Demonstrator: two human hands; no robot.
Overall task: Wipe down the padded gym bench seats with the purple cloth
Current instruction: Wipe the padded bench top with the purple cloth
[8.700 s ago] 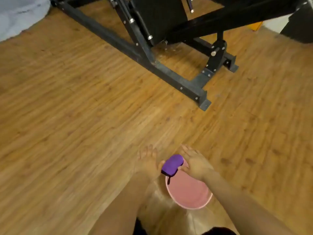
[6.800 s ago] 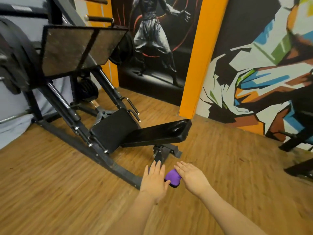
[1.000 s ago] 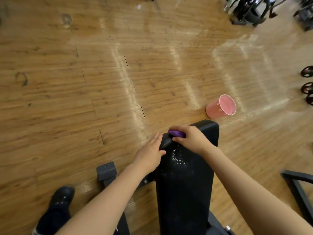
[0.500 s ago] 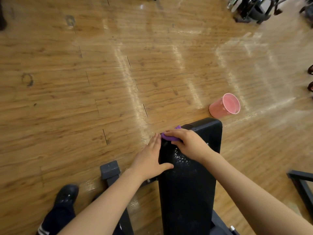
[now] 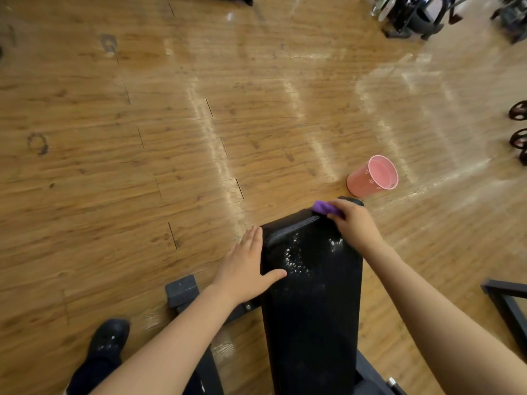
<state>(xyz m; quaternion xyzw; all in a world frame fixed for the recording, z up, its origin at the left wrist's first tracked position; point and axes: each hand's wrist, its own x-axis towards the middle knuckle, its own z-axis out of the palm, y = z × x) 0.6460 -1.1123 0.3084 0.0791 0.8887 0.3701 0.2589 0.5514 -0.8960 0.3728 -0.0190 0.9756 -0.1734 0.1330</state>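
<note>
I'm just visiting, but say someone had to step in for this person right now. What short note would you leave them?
Right hand: grip on the purple cloth, pressed to the far right corner of the bench pad.
Left hand: open, flat against the pad's left edge, thumb on top.
Pink cup: upright on the floor just beyond the bench end.
Done: the far part of the pad shows wet droplets, so wiping is under way there.
Left: the near length of this pad shows no droplets and probably needs wiping; any other seats are out of view.
</note>
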